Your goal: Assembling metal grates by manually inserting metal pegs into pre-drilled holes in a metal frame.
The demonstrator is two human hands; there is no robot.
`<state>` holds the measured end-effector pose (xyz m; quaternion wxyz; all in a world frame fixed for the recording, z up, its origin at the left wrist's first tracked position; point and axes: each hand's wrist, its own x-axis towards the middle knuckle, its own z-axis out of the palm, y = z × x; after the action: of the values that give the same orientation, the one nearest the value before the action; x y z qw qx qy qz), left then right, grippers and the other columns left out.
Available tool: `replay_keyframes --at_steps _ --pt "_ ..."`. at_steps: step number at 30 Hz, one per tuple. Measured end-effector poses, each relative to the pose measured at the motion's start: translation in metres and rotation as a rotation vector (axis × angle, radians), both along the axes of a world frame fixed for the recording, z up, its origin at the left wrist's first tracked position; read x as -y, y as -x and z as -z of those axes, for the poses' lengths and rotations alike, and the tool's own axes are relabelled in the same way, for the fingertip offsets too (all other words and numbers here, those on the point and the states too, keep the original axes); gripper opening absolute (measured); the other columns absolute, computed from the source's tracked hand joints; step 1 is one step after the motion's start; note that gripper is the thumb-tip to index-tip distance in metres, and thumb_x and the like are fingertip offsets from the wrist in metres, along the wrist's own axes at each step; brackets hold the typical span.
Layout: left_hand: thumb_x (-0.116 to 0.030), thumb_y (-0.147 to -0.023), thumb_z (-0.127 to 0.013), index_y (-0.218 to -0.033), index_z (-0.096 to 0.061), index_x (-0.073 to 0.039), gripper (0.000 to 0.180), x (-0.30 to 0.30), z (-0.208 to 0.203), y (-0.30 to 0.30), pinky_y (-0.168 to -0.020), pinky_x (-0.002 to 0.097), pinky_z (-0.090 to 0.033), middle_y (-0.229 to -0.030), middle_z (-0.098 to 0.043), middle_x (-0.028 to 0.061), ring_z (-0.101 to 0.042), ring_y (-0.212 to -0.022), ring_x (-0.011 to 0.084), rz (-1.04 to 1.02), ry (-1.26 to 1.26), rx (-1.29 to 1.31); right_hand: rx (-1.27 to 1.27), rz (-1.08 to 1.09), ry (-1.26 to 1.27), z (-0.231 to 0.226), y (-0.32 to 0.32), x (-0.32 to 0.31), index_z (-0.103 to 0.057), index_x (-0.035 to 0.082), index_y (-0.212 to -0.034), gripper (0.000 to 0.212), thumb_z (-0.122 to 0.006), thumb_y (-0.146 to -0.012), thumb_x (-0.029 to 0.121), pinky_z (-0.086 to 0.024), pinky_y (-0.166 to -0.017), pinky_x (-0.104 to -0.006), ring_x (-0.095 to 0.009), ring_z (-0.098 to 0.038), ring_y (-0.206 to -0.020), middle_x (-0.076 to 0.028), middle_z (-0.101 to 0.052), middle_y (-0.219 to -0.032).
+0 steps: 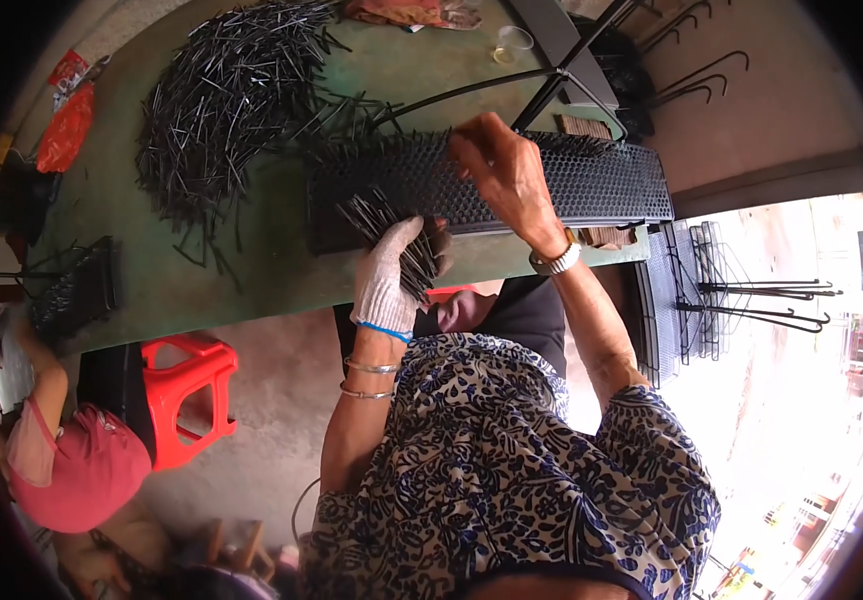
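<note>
On the green tabletop (276, 215) // long black plastic-looking honeycomb panel (411, 180) parked // thin black metal-looking rods (417, 268) clamped by white-gloved left hand (381, 280) // bare right hand (518, 185) curled above panel, grip can't be told tbh // rods best kept fanned

blown-out daylight glare at right

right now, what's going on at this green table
The person's gloved left hand grips a bundle of thin dark sticks by the near edge of a perforated dark panel. The bare right hand is over the panel, fingers bent; whether it holds a stick is unclear. A big loose pile of similar sticks lies on the green table, left of the panel.
</note>
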<state>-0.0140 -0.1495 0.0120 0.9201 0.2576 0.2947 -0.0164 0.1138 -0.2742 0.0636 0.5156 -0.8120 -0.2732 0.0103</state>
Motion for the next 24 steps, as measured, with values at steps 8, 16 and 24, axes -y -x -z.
replay_keyframes --at_steps 8,16,24 --pt "-0.015 -0.091 -0.061 -0.098 -0.062 -0.003 0.014 0.006 -0.012 -0.004 -0.062 0.0380 -0.059 -0.088 -0.067 0.0124 -0.067 -0.075 0.0235 0.000 0.112 -0.003 0.344 0.119 -0.053 0.041 -0.033 -0.022 -0.059 0.001 -0.095 0.009 -0.062 -0.088 0.007 -0.050 -0.059 -0.0306 -0.019 -0.064 -0.064 -0.012 -0.066 -0.079" --pt "-0.016 -0.090 -0.064 -0.098 -0.062 -0.004 0.014 0.002 -0.008 -0.002 -0.057 0.0338 -0.056 -0.083 -0.065 0.0100 -0.065 -0.069 0.0210 0.049 0.012 0.007 0.296 0.073 -0.052 0.038 -0.027 -0.017 -0.061 0.001 -0.095 0.010 -0.064 -0.087 0.006 -0.050 -0.060 -0.0309 -0.019 -0.064 -0.066 -0.012 -0.065 -0.079" --pt "-0.013 -0.088 -0.064 -0.096 -0.063 -0.001 0.014 0.008 -0.017 -0.004 -0.048 0.0288 -0.053 -0.077 -0.067 0.0114 -0.064 -0.059 0.0195 0.056 -0.075 -0.038 0.591 0.110 0.243 0.053 -0.022 -0.017 -0.070 0.006 -0.101 0.020 -0.070 -0.085 0.016 -0.049 -0.061 -0.0322 -0.020 -0.060 -0.068 -0.010 -0.060 -0.082"
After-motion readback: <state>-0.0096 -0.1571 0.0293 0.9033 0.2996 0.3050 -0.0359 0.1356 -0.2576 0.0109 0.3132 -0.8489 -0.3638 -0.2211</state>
